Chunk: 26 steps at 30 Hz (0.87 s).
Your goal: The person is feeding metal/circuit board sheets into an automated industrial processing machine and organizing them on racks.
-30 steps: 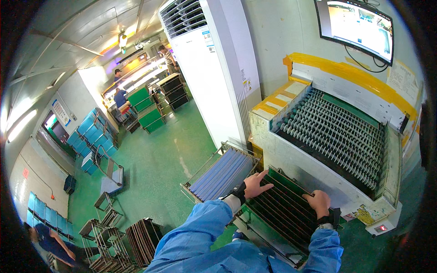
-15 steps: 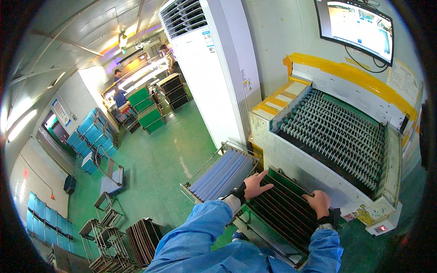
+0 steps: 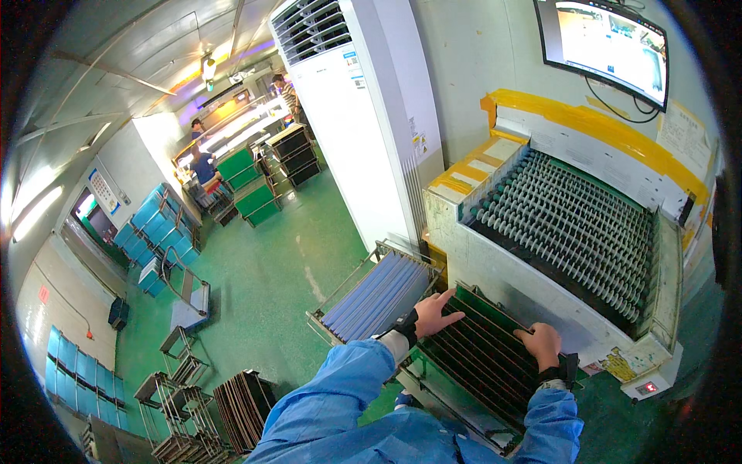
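In front of me stands a rack of thin dark panels with brownish edges, set upright in rows. My left hand is at the rack's left end, index finger and thumb spread apart, over the panel edges. At the right end, my right hand has its fingers curled at the top edge of a dark panel near the back of the rack; its fingertips are partly hidden. A green panel face shows behind the dark ones. Just left of my left hand is a wire rack of blue-grey panels.
A roller conveyor machine edged with yellow tape stands beyond the rack, below a wall screen. A tall white air conditioner rises behind. At left are a trolley, metal racks and blue bins. People work far back.
My hands and the racks hold the same positions. Far in the background, the people have shifted slightly.
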Motion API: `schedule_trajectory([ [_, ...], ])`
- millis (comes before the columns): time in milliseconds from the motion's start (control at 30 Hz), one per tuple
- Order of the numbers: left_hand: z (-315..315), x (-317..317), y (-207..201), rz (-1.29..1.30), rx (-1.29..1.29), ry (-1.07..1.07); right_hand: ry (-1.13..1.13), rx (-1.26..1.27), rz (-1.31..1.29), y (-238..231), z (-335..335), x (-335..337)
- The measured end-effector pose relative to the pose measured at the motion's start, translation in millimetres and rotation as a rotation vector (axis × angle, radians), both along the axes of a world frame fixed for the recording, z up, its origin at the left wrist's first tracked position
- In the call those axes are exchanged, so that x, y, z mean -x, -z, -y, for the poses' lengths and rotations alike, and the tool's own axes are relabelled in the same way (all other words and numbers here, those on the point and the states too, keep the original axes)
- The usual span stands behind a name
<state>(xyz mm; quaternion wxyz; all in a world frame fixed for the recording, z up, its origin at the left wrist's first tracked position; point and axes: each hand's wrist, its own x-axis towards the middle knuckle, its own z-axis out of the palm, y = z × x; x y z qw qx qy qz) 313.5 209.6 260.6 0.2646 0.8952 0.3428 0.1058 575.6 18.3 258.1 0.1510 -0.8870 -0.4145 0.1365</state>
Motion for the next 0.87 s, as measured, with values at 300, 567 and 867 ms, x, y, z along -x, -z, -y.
schedule_trajectory([
  [300, 0.3, 0.4, 0.8, 0.014, -0.022, -0.007, -0.002, -0.022, 0.024, 10.7, -1.2, -3.2],
  [567, 0.4, -0.5, 1.4, 0.009, -0.019, -0.015, -0.015, -0.026, 0.052, 14.9, -1.6, -5.8],
  [867, -1.5, 0.4, 3.9, -0.017, 0.002, -0.022, -0.002, 0.001, 0.020, 4.9, -2.2, -1.3],
])
